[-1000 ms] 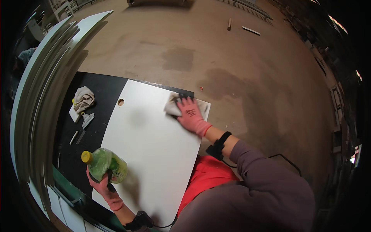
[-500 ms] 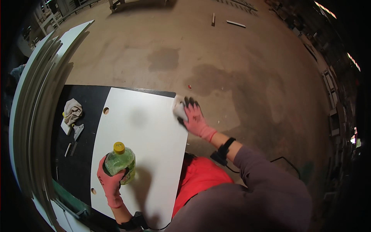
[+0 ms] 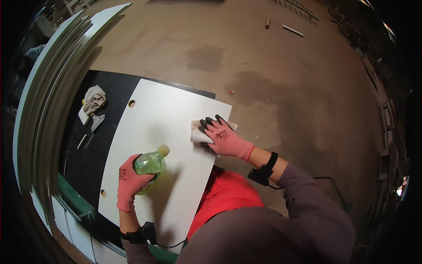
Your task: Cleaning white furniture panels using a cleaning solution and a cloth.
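Observation:
My left hand (image 3: 132, 178), in a pink glove with dark fingers, is wrapped round a clear green plastic bottle (image 3: 150, 163) with a yellow cap. The bottle tilts to the right above a white panel (image 3: 176, 105) that has round holes near its left edge. My right hand (image 3: 224, 137), gloved alike, presses a folded whitish cloth (image 3: 200, 133) onto the panel near its right edge. Its fingers lie over the cloth, pointing up and left. The panel rests on a black tabletop (image 3: 118, 83).
On the tabletop at left lie a crumpled beige rag (image 3: 94, 99), a white scraper (image 3: 97, 122) and a small pen-like stick (image 3: 81, 141). Several tall white panels (image 3: 66, 57) stand along the left side. Wooden strips (image 3: 292, 31) lie on the brown floor beyond.
My right hand has brought the cloth from the panel's right corner inward and nearer. The bottle has gone from nearly upright to tilted right. My view has shifted slightly.

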{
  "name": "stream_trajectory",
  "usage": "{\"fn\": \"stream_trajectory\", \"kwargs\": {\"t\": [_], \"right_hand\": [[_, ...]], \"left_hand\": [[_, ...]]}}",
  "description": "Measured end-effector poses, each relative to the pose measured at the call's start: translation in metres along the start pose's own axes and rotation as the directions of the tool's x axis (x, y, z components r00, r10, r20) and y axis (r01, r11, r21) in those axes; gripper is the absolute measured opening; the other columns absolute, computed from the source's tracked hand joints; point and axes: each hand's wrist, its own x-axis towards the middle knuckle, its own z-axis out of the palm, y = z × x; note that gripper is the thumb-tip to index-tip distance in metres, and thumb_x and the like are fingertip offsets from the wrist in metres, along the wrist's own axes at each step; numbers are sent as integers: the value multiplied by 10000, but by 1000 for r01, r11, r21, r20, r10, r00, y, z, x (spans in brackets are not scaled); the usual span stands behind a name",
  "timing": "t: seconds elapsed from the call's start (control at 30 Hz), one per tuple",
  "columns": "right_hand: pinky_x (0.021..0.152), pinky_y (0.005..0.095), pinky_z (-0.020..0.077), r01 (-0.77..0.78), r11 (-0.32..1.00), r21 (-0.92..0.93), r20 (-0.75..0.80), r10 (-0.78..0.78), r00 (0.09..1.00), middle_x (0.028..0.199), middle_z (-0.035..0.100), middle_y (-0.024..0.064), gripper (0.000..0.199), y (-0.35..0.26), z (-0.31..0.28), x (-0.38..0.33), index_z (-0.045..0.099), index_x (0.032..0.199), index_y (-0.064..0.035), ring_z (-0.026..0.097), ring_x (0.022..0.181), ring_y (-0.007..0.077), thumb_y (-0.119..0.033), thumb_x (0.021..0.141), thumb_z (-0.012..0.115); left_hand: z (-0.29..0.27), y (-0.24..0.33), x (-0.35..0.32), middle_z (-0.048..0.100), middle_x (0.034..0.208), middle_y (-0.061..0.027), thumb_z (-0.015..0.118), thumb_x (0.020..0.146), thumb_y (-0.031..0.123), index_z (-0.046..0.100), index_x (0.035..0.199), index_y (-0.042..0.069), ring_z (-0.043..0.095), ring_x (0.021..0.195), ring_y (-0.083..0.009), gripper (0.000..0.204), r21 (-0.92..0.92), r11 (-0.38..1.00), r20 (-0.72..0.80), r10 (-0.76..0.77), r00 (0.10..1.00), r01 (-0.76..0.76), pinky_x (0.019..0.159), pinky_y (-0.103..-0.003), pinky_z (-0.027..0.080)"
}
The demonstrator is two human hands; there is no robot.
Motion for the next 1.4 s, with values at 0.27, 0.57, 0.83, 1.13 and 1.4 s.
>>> {"fn": "stream_trajectory", "kwargs": {"t": [0.27,0.57,0.83,1.13,1.4], "right_hand": [[1100,429,155,112,993,-46,-92,-116,989,1294,425,161,539,16,9,54,479,1221,-13,320,1263,309,-322,792,580],[1100,449,159,255,963,87,-143,-241,960,1338,381,162,521,-44,24,49,441,1235,19,285,1291,305,-292,829,541],[1092,453,172,323,940,108,-32,-322,946,1317,392,182,527,-83,34,49,416,1252,13,311,1267,313,-239,812,559],[1074,486,179,629,720,293,83,-675,733,1212,454,166,530,-170,41,17,455,1205,-8,361,1208,323,-286,772,585],[1091,488,168,812,436,388,-12,-878,478,1268,438,142,531,-228,80,34,497,1156,-50,342,1249,302,-346,739,642]], "left_hand": [[-3,14,-7,632,827,-169,661,578,269,605,872,26,608,794,-334,386,534,845,136,-116,984,26,726,-372,483],[-21,-13,-38,642,843,-151,685,544,254,633,912,51,620,813,-313,424,715,686,94,-285,954,134,754,-364,492],[-34,-62,-107,633,882,-143,716,561,226,616,933,41,596,861,-306,427,558,809,-95,-157,983,183,778,-376,478],[-46,-73,-170,627,921,-115,770,534,74,577,1002,8,608,854,-243,510,22,967,-445,-219,868,255,792,-315,473],[-92,-94,-138,605,1040,-98,746,569,28,529,1142,-2,569,973,-193,613,-170,971,-711,-238,662,166,890,-294,422]]}}
